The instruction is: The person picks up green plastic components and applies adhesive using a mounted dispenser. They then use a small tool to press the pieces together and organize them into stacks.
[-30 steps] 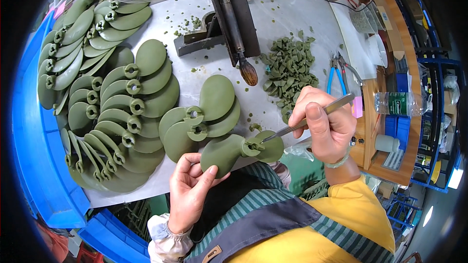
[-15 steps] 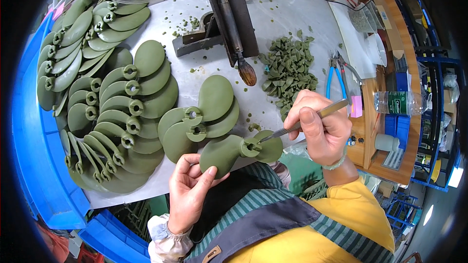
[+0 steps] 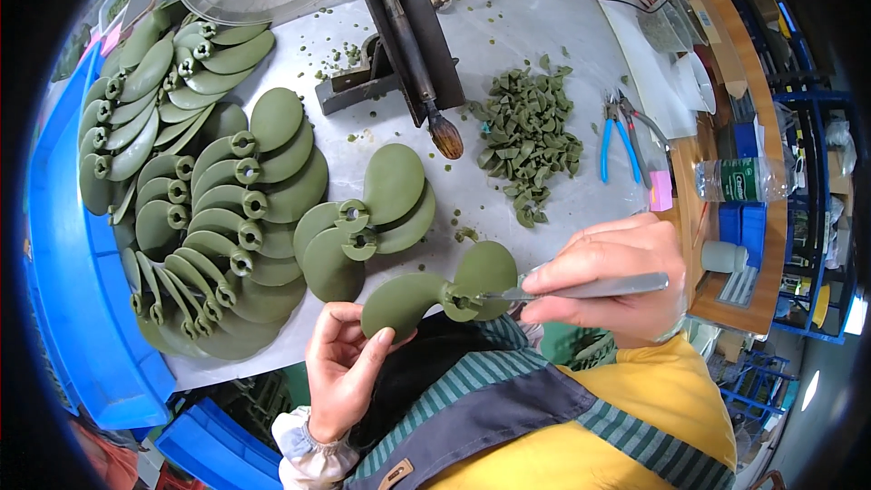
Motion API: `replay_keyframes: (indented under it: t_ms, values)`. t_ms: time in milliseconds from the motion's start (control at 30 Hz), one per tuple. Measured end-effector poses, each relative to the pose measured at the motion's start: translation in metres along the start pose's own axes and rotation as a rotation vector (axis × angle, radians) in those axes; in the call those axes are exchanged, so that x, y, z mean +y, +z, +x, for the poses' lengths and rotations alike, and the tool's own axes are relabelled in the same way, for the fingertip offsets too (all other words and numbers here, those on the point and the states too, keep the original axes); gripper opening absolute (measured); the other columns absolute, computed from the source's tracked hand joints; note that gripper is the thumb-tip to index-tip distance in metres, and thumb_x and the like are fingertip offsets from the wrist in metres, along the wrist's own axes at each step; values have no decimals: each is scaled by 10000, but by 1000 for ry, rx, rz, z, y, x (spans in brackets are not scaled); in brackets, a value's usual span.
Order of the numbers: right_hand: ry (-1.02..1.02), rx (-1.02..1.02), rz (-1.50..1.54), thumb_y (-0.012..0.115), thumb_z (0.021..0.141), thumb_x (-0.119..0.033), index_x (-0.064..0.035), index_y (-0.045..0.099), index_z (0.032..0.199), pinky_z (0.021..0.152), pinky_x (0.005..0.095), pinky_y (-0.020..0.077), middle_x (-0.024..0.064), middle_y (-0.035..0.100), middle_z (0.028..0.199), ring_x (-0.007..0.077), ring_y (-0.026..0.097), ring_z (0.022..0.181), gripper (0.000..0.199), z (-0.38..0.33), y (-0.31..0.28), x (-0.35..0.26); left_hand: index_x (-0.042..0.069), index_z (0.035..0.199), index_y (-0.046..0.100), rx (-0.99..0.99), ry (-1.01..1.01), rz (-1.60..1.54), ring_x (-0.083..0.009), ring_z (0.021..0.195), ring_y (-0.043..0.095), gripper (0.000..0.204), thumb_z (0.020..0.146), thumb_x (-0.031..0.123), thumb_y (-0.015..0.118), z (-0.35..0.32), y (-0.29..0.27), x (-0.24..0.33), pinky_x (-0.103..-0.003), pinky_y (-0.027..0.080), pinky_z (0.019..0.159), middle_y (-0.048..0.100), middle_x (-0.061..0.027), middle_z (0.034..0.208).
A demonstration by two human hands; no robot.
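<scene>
Pinched by one blade in my left hand (image 3: pixel 349 358) is an olive-green two-bladed plastic propeller (image 3: pixel 399 301), held just over the table's near edge. My right hand (image 3: pixel 612 279) grips a slim metal scraper knife (image 3: pixel 608 288), its tip against the hub of that propeller. Beyond my left hand lie two more propellers (image 3: pixel 363 227), one overlapping the other. A big overlapping stack of the same propellers (image 3: pixel 249 204) covers the left part of the table.
A soldering iron (image 3: pixel 413 54) with a browned tip rests on a dark metal stand (image 3: pixel 358 89). Green plastic scraps (image 3: pixel 526 132) are heaped right of it. Blue-handled pliers (image 3: pixel 621 136) lie farther right, near a plastic bottle (image 3: pixel 742 180). Blue bins (image 3: pixel 82 263) line the left edge.
My right hand has swung lower and to the right, and the scraper knife now lies nearly level. The propeller has turned slightly, raising its right blade.
</scene>
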State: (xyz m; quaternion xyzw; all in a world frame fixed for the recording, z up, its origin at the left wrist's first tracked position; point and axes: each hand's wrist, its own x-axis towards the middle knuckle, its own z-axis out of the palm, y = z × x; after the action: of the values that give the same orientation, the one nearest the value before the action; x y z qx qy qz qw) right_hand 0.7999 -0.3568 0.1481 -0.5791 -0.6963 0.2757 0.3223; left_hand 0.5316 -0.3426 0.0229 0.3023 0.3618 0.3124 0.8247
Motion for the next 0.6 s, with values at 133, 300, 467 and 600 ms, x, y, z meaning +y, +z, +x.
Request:
replay_keyframes:
  t_ms: [133, 300, 467, 600]
  values:
    - [44, 47, 174, 775, 817, -6, 10, 690, 873, 513, 270, 524, 100, 709, 732, 164, 681, 577, 103, -10, 6, 0, -40, 1147, 465, 5, 27, 22, -220, 1062, 657, 229, 950, -76, 575, -4, -1, 1, -401, 553, 978, 656, -157, 1120]
    - [295, 382, 668, 616, 936, -9, 84, 676, 945, 589, 298, 581, 167, 703, 797, 167, 705, 679, 111, -32, 9, -5, -33, 1136, 450, 9, 92, 34, -246, 1085, 652, 224, 950, -85, 564, -10, -11, -3, -425, 548, 984, 653, -168, 1134]
    - [-54, 215, 257, 658, 870, 25, 80, 691, 1019, 679, 340, 564, 177, 709, 889, 263, 701, 774, 162, -51, 21, 14, -5, 1115, 407, 42, 196, -64, -260, 1109, 635, 231, 949, -105, 532, -19, -24, -8, -527, 516, 1018, 644, -181, 1151]
    - [-230, 200, 78, 741, 789, 55, 73, 700, 1039, 671, 346, 560, 166, 709, 956, 282, 684, 785, 254, -63, 40, 19, -1, 1098, 407, 77, 230, -86, -253, 1096, 637, 221, 949, -98, 537, -21, -22, -8, -534, 514, 1016, 650, -174, 1134]
